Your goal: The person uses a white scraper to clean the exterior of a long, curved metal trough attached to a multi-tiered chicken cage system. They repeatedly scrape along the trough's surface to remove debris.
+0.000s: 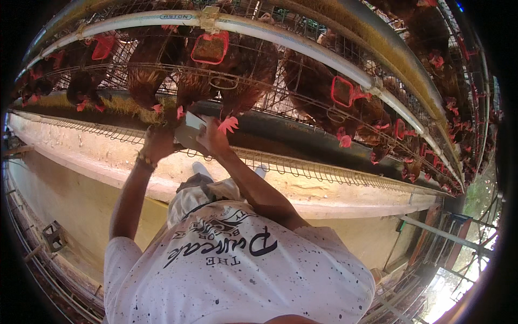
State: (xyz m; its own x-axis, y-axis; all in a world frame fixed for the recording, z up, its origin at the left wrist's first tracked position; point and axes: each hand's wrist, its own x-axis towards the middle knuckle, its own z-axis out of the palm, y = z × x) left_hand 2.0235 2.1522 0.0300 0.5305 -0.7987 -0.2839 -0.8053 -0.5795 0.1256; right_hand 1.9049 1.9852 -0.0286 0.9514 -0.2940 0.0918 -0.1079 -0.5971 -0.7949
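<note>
both hands up at the feed trough, gripping one flat grey scoop [190,131] between them — left hand [158,143] clenched on its 9 o'clock side, right hand [212,137] closed on its 3 o'clock edge, fingers wrapped over the rim. the scoop sits at about 11 o'clock from frame centre, tilted, its far edge touching the dark feed trough [302,141] that runs from 9 to 3 o'clock. brown hens [243,70] lean their heads through the wire cage [280,97] just above the hands, at 12 o'clock; one red comb hangs right beside the right hand. red drinker cups [209,48] and a white pipe [302,46] sit higher — further toward 12. wire egg tray [324,173] below the trough, at 3 o'clock of the arms. white speckled t-shirt [243,275] fills 6 o'clock.
</note>
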